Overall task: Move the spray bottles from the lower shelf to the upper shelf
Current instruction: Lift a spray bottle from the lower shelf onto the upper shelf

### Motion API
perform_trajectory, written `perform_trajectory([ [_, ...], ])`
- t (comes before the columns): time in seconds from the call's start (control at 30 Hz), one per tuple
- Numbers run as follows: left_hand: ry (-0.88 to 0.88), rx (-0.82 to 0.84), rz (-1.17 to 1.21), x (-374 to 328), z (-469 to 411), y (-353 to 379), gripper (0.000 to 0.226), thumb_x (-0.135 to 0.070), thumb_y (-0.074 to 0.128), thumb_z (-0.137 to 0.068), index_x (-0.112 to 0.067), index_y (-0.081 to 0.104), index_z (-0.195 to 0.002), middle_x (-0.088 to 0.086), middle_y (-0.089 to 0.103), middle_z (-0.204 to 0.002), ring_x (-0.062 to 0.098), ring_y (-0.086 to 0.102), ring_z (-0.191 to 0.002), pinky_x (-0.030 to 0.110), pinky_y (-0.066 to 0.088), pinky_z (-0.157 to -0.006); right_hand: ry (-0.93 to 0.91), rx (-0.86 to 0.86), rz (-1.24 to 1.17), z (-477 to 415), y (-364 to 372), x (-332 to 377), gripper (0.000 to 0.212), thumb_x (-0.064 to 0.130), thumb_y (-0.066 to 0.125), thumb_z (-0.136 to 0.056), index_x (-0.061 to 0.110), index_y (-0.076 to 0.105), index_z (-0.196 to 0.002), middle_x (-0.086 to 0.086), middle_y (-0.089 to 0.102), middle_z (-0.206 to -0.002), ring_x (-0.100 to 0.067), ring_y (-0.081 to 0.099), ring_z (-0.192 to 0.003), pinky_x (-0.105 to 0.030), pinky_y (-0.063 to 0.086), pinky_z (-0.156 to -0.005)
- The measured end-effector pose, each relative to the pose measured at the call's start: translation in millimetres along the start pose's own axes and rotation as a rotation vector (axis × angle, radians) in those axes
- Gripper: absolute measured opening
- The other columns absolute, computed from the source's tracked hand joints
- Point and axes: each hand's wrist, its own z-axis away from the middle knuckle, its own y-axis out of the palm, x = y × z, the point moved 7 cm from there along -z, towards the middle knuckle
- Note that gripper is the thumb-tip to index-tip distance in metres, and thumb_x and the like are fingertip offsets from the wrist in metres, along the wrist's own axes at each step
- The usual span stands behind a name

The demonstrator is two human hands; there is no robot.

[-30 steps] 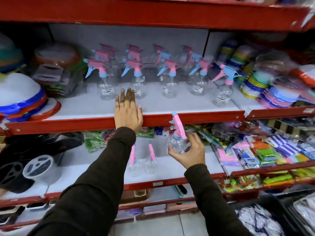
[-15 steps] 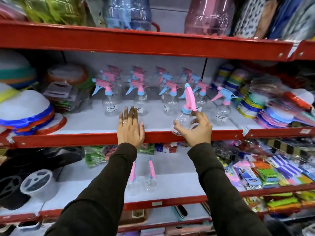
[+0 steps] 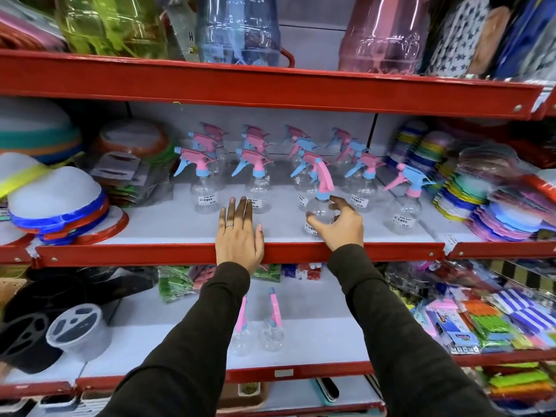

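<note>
My right hand (image 3: 341,224) is wrapped around a clear spray bottle with a pink and blue trigger head (image 3: 320,206), which stands on the upper shelf (image 3: 180,233) near its front edge. My left hand (image 3: 239,233) lies flat, fingers apart, on that shelf's red front lip. Behind stand several matching spray bottles (image 3: 204,179) in rows. On the lower shelf (image 3: 316,335), two spray bottles (image 3: 272,323) stand side by side between my forearms.
Stacked coloured lids and bowls (image 3: 57,200) fill the upper shelf's left, and stacks of coloured plates (image 3: 493,203) its right. Large plastic jars (image 3: 240,25) sit on the top shelf. Packaged goods (image 3: 487,320) crowd the lower shelf's right, black round items (image 3: 33,326) its left.
My right hand has lifted the bottle from the lower shelf level up and onto the upper shelf. The view has tilted upward. My left hand has stayed on the shelf edge.
</note>
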Motion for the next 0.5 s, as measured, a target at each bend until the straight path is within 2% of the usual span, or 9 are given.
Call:
perform_trajectory([
  [0.13,0.001,-0.001,-0.011,-0.2,-0.7,1.4,0.064,-0.036,0.021,-0.098,-0.003,0.032,-0.151,0.013,0.032,-0.160,0.030,0.015,-0.153,0.043,0.003,-0.125,0.008,0.015,-0.022,-0.3,4.0,-0.9,0.067,0.050,0.074,-0.068,0.018,0.059,-0.125,-0.003,0.067,-0.122,-0.025,0.061,-0.114,-0.036,0.052,-0.099],
  [0.23,0.004,-0.002,-0.012,-0.6,-0.9,1.5,0.064,-0.037,0.021,-0.098,-0.003,0.031,-0.152,0.013,0.032,-0.160,0.030,0.015,-0.153,0.044,0.004,-0.125,-0.022,-0.037,0.003,-0.2,3.3,5.2,0.084,0.063,0.077,-0.063,0.020,0.050,-0.129,-0.006,0.055,-0.129,-0.026,0.050,-0.124,-0.038,0.047,-0.105],
  [0.3,0.004,-0.002,-0.011,-0.4,-1.1,1.5,0.064,-0.037,0.021,-0.098,-0.003,0.031,-0.152,0.013,0.032,-0.160,0.030,0.015,-0.153,0.044,0.004,-0.125,-0.006,-0.060,0.026,-1.8,3.3,6.2,0.089,0.069,0.080,-0.057,0.020,0.047,-0.122,-0.007,0.050,-0.125,-0.027,0.048,-0.122,-0.040,0.048,-0.103],
  [0.4,0.003,0.003,-0.016,0.0,-1.1,1.9,0.064,-0.037,0.021,-0.098,-0.004,0.030,-0.152,0.013,0.030,-0.160,0.030,0.013,-0.153,0.043,0.002,-0.125,-0.016,-0.053,0.028,-4.7,5.6,5.5,0.074,0.056,0.087,-0.059,0.019,0.049,-0.111,-0.007,0.053,-0.117,-0.028,0.055,-0.112,-0.037,0.051,-0.095],
  [0.5,0.001,0.008,-0.018,0.8,-1.3,2.7,0.064,-0.037,0.020,-0.098,-0.005,0.028,-0.153,0.013,0.029,-0.161,0.030,0.012,-0.153,0.044,0.003,-0.125,-0.027,-0.054,0.005,-6.7,6.0,2.7,0.066,0.041,0.087,-0.062,0.017,0.054,-0.114,-0.008,0.056,-0.117,-0.027,0.058,-0.109,-0.036,0.052,-0.093],
])
